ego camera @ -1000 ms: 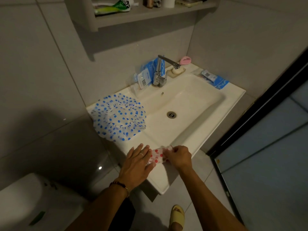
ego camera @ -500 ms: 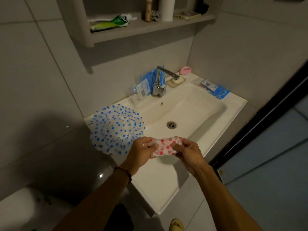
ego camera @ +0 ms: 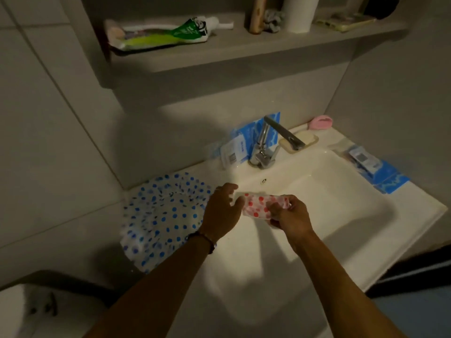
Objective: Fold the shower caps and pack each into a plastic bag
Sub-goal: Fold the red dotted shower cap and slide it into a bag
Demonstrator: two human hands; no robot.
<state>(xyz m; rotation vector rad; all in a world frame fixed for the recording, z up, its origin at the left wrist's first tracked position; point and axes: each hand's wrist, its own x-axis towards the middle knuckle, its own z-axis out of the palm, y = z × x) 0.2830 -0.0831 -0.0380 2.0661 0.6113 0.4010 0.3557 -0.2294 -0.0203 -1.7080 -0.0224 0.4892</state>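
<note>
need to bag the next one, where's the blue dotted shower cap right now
In the head view the blue dotted shower cap lies spread open on the sink ledge's left end, beside the left hand.

An open shower cap (ego camera: 166,215) lies on the sink (ego camera: 366,252) rim's left, seemingly overhanging it.

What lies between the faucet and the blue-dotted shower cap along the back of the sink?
In the head view, a blue-and-clear plastic packet leans against the wall beside the faucet; the sink rim between it and the blue-dotted shower cap is bare.
</note>
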